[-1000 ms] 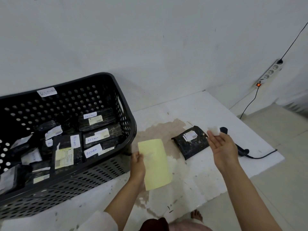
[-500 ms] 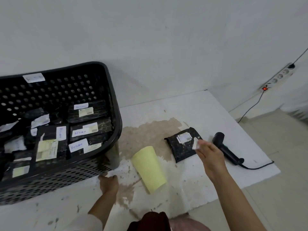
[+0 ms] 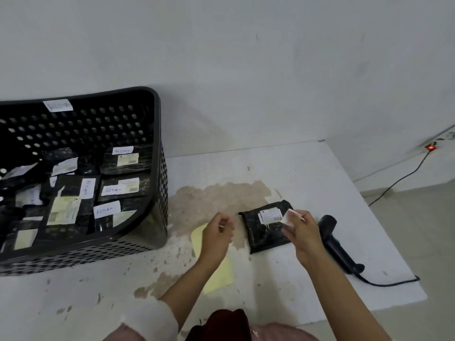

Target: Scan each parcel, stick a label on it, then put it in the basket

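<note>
A black parcel (image 3: 266,232) with a white shipping slip lies on the white platform (image 3: 307,173), right of centre. My right hand (image 3: 301,232) hovers over its right edge and pinches a small white label (image 3: 288,217) between thumb and fingers. My left hand (image 3: 218,235) is raised just left of the parcel, fingers curled with nothing in them, above the yellow label backing sheet (image 3: 221,276) that lies flat on the platform. The black perforated basket (image 3: 157,153) at the left holds several black parcels marked RETURN. The black barcode scanner (image 3: 334,242) rests right of the parcel.
The scanner's cable (image 3: 394,283) runs along the platform's right edge. A power strip (image 3: 440,141) with a red light sits by the wall at far right, its cord trailing over the floor. The platform's surface is stained and chipped in the middle.
My left hand let go of the yellow backing sheet, which now lies on the platform, and rose toward the parcel. My right hand brought the white label down to the parcel's right edge.
</note>
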